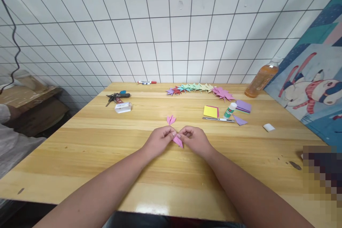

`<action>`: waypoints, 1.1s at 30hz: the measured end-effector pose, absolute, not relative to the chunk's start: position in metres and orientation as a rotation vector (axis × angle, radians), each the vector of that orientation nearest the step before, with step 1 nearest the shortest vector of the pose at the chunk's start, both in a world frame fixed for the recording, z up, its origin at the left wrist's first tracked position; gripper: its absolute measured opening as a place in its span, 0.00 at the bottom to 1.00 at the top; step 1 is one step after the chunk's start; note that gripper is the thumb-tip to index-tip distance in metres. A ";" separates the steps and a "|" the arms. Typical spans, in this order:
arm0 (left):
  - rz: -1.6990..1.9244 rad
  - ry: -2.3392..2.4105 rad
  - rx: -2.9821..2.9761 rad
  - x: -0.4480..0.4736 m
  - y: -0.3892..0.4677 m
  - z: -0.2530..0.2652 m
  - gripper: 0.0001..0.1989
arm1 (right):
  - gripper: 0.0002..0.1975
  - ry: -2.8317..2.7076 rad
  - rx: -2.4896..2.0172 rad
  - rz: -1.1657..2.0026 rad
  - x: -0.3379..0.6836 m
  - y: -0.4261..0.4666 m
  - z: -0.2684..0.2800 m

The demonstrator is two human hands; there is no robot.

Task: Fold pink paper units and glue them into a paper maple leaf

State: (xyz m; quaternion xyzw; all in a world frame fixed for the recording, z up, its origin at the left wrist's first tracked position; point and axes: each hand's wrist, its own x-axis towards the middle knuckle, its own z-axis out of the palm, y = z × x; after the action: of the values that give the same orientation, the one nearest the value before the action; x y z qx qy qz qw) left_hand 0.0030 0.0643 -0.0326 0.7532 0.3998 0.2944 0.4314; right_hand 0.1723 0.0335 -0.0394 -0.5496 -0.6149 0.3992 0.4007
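Both hands meet over a small folded piece of pink paper point(178, 141) near the middle of the wooden table. My left hand point(159, 140) pinches its upper left side between thumb and forefinger. From the other side, my right hand point(194, 140) pinches the same paper, thumb tips nearly touching. The paper's pointed lower end shows below the fingers; its upper part is hidden by them. Just beyond my hands lies another folded pink paper piece point(171, 119), with pointed lobes, touched by neither hand.
A curved row of colourful folded papers point(197, 88) lies near the tiled wall. To the right are yellow square paper point(211, 111), a glue stick point(230, 110), a slim knife point(218, 119), purple sheets point(243, 106) and a drink bottle point(262, 78). Keys point(117, 97) and a small box point(123, 107) sit left.
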 end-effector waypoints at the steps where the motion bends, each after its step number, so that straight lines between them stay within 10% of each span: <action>1: 0.729 1.001 1.874 0.003 0.065 -0.033 0.13 | 0.08 -1.552 -1.399 1.015 0.172 0.033 -0.040; 33: 0.841 1.077 1.905 0.002 0.069 -0.033 0.12 | 0.14 -1.357 -1.326 1.254 0.171 0.033 -0.034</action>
State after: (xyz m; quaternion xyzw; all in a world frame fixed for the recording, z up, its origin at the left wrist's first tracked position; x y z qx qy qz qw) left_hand 0.0023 0.0686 -0.0325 0.7489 0.4234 0.3304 0.3882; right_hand 0.1706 0.0333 -0.0344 -0.5291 -0.5414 0.5005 0.4200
